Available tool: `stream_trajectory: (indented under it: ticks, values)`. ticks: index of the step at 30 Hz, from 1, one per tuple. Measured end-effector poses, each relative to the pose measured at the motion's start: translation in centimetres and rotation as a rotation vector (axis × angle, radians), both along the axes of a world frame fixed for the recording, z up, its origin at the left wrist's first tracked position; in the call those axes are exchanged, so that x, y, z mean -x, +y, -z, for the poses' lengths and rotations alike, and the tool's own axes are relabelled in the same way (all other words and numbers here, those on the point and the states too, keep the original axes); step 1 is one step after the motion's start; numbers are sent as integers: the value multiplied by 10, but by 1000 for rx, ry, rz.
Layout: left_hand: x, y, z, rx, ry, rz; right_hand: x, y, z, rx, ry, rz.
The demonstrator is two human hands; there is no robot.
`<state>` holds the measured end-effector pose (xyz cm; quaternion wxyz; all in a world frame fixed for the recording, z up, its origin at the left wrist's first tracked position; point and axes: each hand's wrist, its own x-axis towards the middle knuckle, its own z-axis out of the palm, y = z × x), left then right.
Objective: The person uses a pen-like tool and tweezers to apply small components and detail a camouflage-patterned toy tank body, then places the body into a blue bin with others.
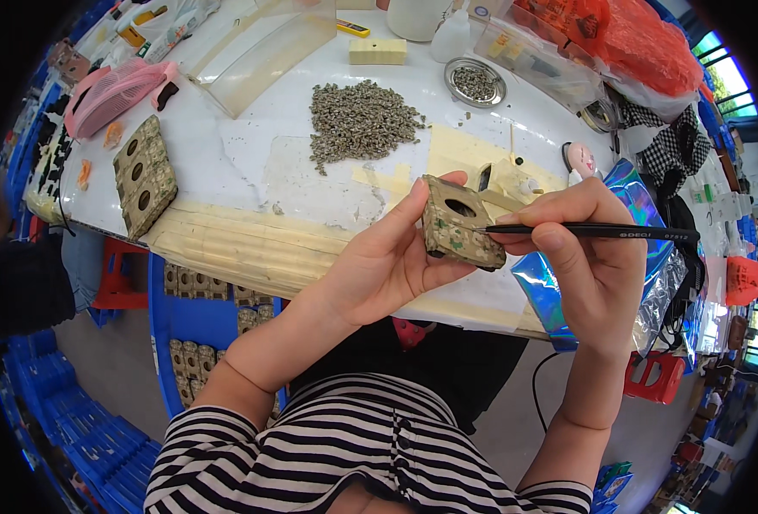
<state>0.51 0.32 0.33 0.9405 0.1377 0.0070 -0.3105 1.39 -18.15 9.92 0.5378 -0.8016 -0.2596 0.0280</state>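
My left hand grips a camouflage-patterned case by its edges, thumb along the upper left side. The case is tilted toward me, and a large oval hole shows in its upper half. In my right hand a slim black pointed tool is held like a pen. Its fine tip meets or nearly meets the face of the case, just below the hole. Whether the tip carries anything is too small to tell.
Small metallic parts lie in a pile, with more in a round dish. A larger camouflage panel with round holes rests at the left. Below the table edge, a blue tray carries several camouflage pieces. Iridescent film lies by my right hand.
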Motion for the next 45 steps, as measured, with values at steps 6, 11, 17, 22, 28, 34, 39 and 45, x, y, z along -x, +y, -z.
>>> stream_trajectory:
  ticks: [6, 11, 17, 22, 28, 34, 39, 45]
  values:
    - [0, 1, 2, 29, -9, 6, 3, 5, 4, -131, 49, 89]
    - [0, 1, 1, 27, -26, 4, 2, 5, 5, -129, 27, 80]
    - [0, 0, 1, -3, -26, -5, 1, 4, 6, -132, 3, 75]
    - [0, 0, 2, 36, -14, 0, 1, 4, 7, -136, -3, 76]
    - [0, 0, 2, 55, 1, 4, 2, 4, 6, -138, 14, 79]
    - [-1, 0, 3, 60, -5, 10, 2, 4, 6, -132, -1, 83]
    - [0, 0, 0, -2, -12, 5, 2, 4, 6, -139, 15, 82]
    - [0, -1, 1, -5, -3, -3, 2, 3, 7, -140, 9, 79]
